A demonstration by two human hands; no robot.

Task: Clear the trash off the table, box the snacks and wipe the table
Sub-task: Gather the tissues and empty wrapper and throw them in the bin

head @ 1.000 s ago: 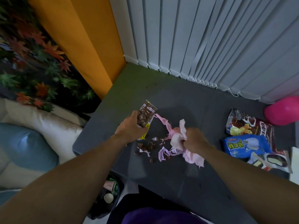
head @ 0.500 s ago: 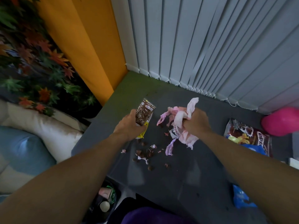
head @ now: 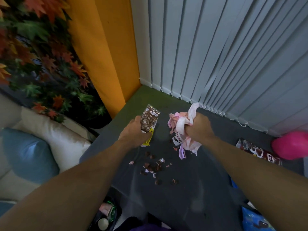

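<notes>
Seeing glossy printed plastic film on the snack wrapper (head: 149, 120), soft crumpled matt paper in the tissue wad (head: 180, 126). Reads matt and smooth across the table (head: 183, 197); glossy rubbery skin on the pink balloon (head: 291, 147).

My left hand (head: 133, 132) holds a wrapper (head: 149, 120) over the far left of the table (head: 183, 205). My right hand (head: 198, 127) is just right of it, gripping a wad of paper (head: 181, 125). Crumbs (head: 151, 167) lie on the table nearer me — between my forearms. A snack bag (head: 256, 150) lies at the right, with a balloon (head: 291, 147) just right of it.
</notes>
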